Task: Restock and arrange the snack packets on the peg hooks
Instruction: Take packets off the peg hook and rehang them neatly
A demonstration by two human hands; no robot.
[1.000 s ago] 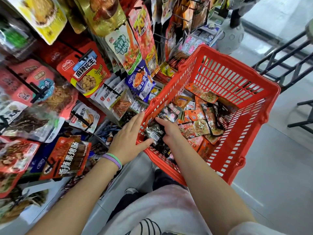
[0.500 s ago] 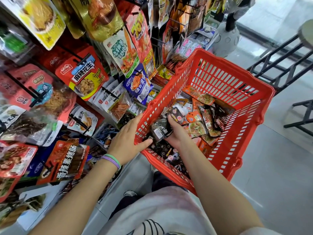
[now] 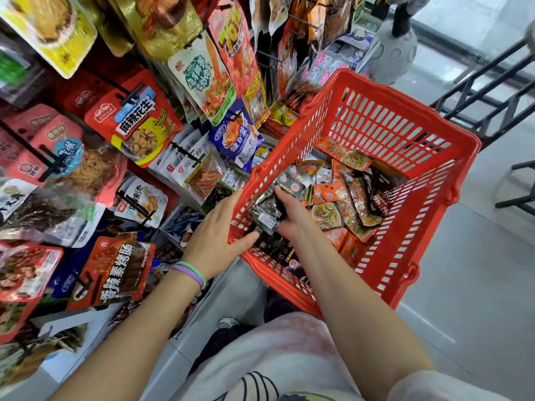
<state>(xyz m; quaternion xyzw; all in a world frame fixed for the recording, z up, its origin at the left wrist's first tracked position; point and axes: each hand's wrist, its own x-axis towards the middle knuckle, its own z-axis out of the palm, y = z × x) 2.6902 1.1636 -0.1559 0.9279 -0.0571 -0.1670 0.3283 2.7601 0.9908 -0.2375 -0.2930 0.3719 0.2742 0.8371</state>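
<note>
Landmark: the red basket (image 3: 428, 157), held tilted beside the peg rack.

Left hand (image 3: 215, 227): on the basket's near-left rim. Thumb hooked over the rim to the inside, remaining fingers spread flat along the outside wall. It steadies the basket; it carries no packet.

Right hand (image 3: 292, 211): inside the basket at its near-left corner, fingers closed around a dark packet (image 3: 265, 211) with a white barcode patch. The grip is at the packet's right edge; the packet body extends left from the fingers toward the basket wall and the left thumb, which is just beside its lower corner. Long axis runs roughly from the basket floor up toward the rim, tilted. Whether the hang-hole end is up or down cannot be determined.

Stock: a loose heap of orange and dark packets (image 3: 347, 198) fills the basket floor beyond the right hand. More dark packets lie beneath the held one.

Hooks (image 3: 185, 151): outside the basket's left wall, loaded with hanging packets.

Assessment: pick step in hand, hanging not yet begun. The right hand is the carrying hand. The governing relation is that the hooks lie left of the basket wall, so the packet must clear the rim upward before travelling left. Risk: snagging the rim or the left thumb.
</note>
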